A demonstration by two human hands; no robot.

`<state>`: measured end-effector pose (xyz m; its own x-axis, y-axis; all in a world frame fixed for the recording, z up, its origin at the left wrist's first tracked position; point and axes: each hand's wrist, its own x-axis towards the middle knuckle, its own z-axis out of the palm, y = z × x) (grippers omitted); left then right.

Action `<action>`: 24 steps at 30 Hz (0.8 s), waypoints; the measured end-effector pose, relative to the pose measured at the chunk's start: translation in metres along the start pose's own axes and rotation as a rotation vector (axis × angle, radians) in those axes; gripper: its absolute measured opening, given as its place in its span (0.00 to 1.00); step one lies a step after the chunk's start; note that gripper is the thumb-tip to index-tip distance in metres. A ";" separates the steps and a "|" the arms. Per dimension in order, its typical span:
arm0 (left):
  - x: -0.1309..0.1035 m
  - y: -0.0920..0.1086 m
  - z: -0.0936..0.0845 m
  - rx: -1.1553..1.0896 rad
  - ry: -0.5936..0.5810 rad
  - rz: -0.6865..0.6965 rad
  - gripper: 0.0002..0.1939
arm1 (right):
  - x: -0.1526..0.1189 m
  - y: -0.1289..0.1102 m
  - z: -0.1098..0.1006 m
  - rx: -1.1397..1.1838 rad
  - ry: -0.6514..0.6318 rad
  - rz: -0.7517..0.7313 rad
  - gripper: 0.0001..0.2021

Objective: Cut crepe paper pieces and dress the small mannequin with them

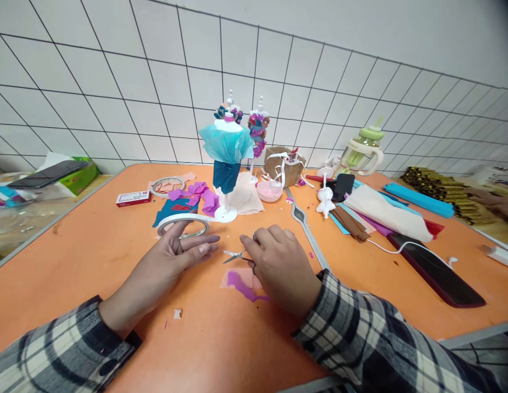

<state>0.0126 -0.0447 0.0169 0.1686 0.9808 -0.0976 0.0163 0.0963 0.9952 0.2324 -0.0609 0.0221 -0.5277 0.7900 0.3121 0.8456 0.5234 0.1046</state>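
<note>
My right hand (281,265) is closed around the handles of small scissors (234,257), whose blades point left with a bit of white stuff on them. My left hand (170,256) has its fingers apart, just in front of a roll of white tape (184,218); a finger passes by the roll, and whether it touches is unclear. Behind both hands stands a small dress form (228,147) in turquoise and dark teal paper, on a white round base. Purple paper (240,285) lies over a pink piece beneath the scissors.
Purple scraps (196,192), another tape roll (167,186) and a red-white box (133,198) lie left. A pink bowl (269,191) and brown bag (284,165) stand behind. Rolled papers (387,210), a phone (436,270) and a green-lidded bottle (361,150) are right.
</note>
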 end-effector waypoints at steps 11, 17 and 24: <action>-0.006 0.001 0.023 0.140 0.077 -0.029 0.40 | -0.002 -0.017 0.001 -0.066 0.105 -0.037 0.16; -0.006 -0.002 0.020 0.204 0.101 -0.001 0.39 | -0.004 -0.024 0.003 -0.084 0.125 -0.077 0.20; -0.007 0.005 0.015 0.296 0.092 -0.015 0.39 | -0.006 -0.022 0.000 -0.109 0.142 -0.069 0.18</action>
<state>0.0264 -0.0531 0.0227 0.0769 0.9922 -0.0983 0.3069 0.0703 0.9491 0.2167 -0.0775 0.0179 -0.5746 0.6966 0.4296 0.8156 0.5309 0.2301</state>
